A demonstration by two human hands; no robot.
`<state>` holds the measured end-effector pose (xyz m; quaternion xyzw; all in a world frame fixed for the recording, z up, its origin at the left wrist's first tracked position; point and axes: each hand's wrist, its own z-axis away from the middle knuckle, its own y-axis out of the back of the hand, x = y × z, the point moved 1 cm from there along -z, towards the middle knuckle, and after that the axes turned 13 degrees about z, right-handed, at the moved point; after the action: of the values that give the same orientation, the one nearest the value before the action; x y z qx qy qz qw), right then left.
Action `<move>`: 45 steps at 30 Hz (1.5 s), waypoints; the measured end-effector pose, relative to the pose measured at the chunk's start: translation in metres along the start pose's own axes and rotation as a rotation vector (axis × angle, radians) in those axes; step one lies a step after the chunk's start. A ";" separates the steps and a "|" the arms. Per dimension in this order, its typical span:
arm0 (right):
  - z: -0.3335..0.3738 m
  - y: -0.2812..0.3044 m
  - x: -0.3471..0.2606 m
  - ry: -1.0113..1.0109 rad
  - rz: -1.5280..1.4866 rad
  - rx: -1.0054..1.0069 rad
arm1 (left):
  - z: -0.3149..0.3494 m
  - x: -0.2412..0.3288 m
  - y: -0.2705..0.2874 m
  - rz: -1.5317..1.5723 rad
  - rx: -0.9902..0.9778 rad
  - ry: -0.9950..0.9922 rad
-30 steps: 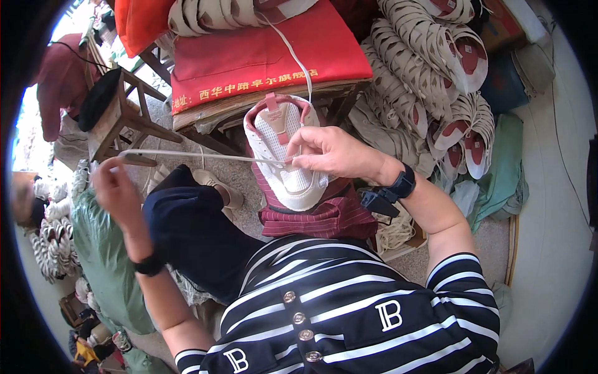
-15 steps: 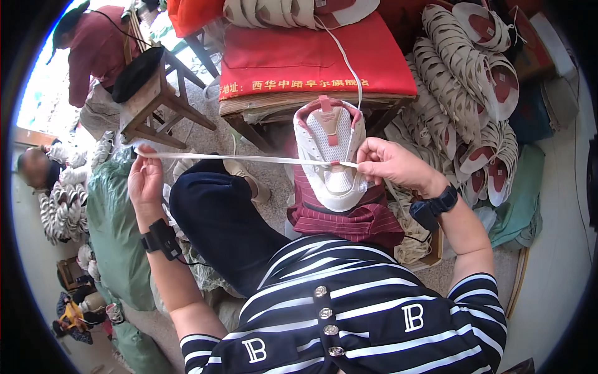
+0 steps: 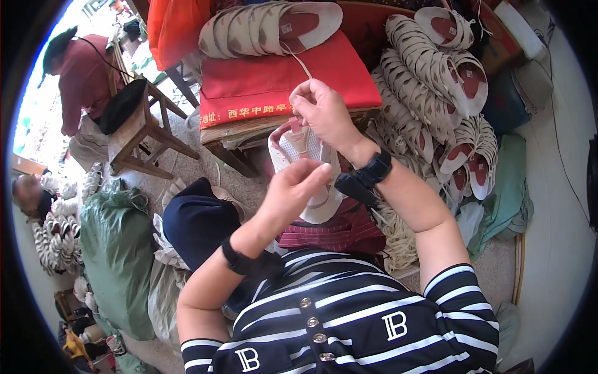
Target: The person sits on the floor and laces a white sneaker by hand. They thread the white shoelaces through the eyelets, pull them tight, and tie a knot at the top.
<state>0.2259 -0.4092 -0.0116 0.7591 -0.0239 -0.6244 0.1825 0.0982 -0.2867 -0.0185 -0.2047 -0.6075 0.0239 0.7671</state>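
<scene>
A white sneaker with a pink lining stands toe toward me on burgundy striped cloth at my lap, its middle covered by my hands. My right hand is closed in a pinch above the heel and tongue. A thin white shoelace runs from the table down to that hand. Lower down, over the front of the sneaker, my left hand has its fingers curled and thumb pressed in; what it grips is hidden.
A red cloth covers the small table ahead, with a row of nested beige shoes on top. More beige shoes are stacked at the right. A wooden stool and a green sack stand left; a person sits beyond.
My left hand has come from far left, where it held a white lace taut, to the sneaker's front. My right hand has moved up to the heel. The view has shifted slightly.
</scene>
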 end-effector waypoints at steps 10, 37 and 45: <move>-0.021 -0.023 0.005 0.070 0.172 0.108 | -0.010 -0.009 -0.020 0.028 0.031 -0.060; -0.028 0.010 0.028 -0.568 -1.103 0.016 | -0.011 0.003 -0.008 0.157 0.010 -0.130; 0.049 0.048 0.037 -0.267 -0.247 -0.049 | 0.036 0.008 0.067 0.034 0.224 -0.091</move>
<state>0.1960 -0.4764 -0.0389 0.6622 0.0607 -0.7375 0.1181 0.0809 -0.2129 -0.0279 -0.1270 -0.6318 0.1140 0.7561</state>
